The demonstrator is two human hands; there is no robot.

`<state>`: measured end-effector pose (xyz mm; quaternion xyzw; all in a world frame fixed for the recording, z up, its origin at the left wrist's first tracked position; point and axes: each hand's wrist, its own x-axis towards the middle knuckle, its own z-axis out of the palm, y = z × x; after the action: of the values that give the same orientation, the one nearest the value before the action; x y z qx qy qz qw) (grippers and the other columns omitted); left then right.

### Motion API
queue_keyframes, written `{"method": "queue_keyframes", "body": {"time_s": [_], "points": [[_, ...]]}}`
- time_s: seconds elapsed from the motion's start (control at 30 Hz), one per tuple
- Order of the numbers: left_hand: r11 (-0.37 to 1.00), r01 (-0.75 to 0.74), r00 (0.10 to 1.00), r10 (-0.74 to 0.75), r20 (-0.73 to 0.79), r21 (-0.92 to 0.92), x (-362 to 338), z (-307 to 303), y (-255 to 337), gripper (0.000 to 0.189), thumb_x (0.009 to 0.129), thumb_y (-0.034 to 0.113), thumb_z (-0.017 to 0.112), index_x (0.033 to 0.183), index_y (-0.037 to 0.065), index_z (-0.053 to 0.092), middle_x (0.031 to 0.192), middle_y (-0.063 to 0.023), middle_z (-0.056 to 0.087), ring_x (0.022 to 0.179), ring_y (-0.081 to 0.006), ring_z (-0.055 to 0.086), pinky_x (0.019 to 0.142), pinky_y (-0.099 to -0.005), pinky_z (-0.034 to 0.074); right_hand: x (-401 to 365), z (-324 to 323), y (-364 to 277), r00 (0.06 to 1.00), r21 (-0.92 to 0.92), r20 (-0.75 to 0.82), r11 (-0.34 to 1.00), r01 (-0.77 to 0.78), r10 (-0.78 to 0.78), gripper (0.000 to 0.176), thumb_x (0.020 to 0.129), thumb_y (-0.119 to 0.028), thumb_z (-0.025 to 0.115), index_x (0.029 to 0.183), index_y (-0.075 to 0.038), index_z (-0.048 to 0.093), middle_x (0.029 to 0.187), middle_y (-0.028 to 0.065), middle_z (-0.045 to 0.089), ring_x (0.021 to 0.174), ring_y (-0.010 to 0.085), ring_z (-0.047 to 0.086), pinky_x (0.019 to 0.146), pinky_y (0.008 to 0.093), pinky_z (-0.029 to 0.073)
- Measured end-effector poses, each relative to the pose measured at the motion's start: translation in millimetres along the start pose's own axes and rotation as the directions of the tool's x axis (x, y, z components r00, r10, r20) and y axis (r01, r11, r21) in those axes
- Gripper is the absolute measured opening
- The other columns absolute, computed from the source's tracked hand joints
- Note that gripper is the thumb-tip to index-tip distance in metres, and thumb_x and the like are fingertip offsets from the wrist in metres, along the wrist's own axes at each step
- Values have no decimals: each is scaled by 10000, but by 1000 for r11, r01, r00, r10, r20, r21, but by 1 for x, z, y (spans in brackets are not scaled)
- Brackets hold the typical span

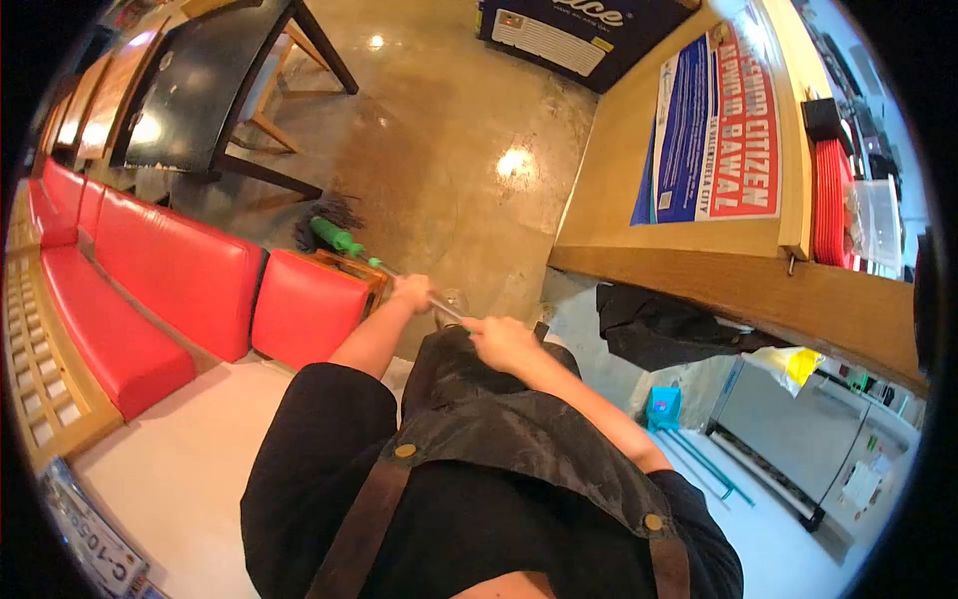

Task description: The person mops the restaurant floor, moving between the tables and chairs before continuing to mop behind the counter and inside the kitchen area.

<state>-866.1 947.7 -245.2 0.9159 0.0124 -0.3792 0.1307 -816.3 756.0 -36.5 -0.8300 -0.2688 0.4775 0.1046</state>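
Note:
Both my hands are wrapped round the thin metal handle of a mop (446, 308). My left hand (411, 293) grips lower down the handle, nearer the mop head. Closer to my body, my right hand (502, 343) closes round its upper part. The green plastic mop head (334, 237) with dark strands (341, 209) rests on the floor at the front left. It lies beside the end of the red bench and near a leg of the black table (195, 90).
Red padded seats (170, 265) line the left side. A wooden counter (728, 285) with a poster (714, 130) runs along the right. A dark cabinet (579, 40) stands ahead on the shiny floor (459, 130). A blue dustpan (663, 407) lies behind the counter.

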Motion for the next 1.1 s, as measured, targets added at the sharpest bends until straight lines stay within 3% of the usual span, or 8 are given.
{"method": "queue_keyframes", "body": {"time_s": [0.17,0.23,0.33,0.57,0.63,0.83,0.93,1.1], "points": [[962,263,945,-273,-181,-76,20,4,48,235,680,256,622,872,124,652,893,-81,632,900,-264,591,907,-543,305,10,9,63,998,-103,-23,993,52,-54,347,836,-251,455,1177,-292,506,926,170,605,834,354,589,729,443,467],[997,31,999,-32,-19,-65,29,-19,121,201,605,225,617,775,132,668,796,-90,630,823,-275,604,819,-492,415,-28,-11,125,998,-160,-52,987,22,-31,359,837,-248,458,1192,-291,491,881,174,608,817,349,592,719,436,471],[950,-273,961,260,-96,-155,48,-40,250,199,606,228,588,739,100,663,734,-145,628,745,-313,617,658,-404,501,-119,-75,193,994,-119,-40,988,-101,97,346,841,-264,468,1183,-302,501,815,195,597,782,344,593,699,427,467],[638,-622,776,425,-466,-454,26,-103,471,228,505,204,597,667,47,631,698,-192,605,724,-355,597,629,-437,484,-301,-178,208,915,-331,-244,859,-391,323,286,766,-238,578,1049,-245,615,853,166,613,767,336,591,697,417,460],[630,-642,758,438,-484,-436,18,-102,463,227,495,205,596,658,52,629,686,-191,601,712,-360,593,619,-436,484,-309,-179,210,903,-354,-268,837,-416,336,271,755,-236,587,1023,-230,631,855,163,611,753,333,592,693,413,461],[837,-420,821,187,-539,-350,5,-80,388,211,492,253,641,606,77,622,626,-166,585,648,-342,591,587,-417,485,-257,-160,208,964,-272,-242,962,39,-107,266,712,-200,634,977,-194,649,799,177,608,722,331,592,663,395,466],[834,-283,709,-150,-689,-473,-10,-33,329,214,478,263,675,576,99,579,619,-127,580,633,-322,583,548,-420,465,-206,-150,143,965,-575,14,787,223,-263,268,726,-192,604,990,-213,640,676,157,594,679,347,578,637,429,461],[786,-174,438,-477,-762,-593,-54,30,258,257,450,255,707,560,122,517,602,-96,555,575,-313,548,517,-418,428,-155,-120,68,887,-650,217,618,442,-407,303,730,-192,586,1026,-234,629,737,154,614,745,326,596,683,414,470]]}}
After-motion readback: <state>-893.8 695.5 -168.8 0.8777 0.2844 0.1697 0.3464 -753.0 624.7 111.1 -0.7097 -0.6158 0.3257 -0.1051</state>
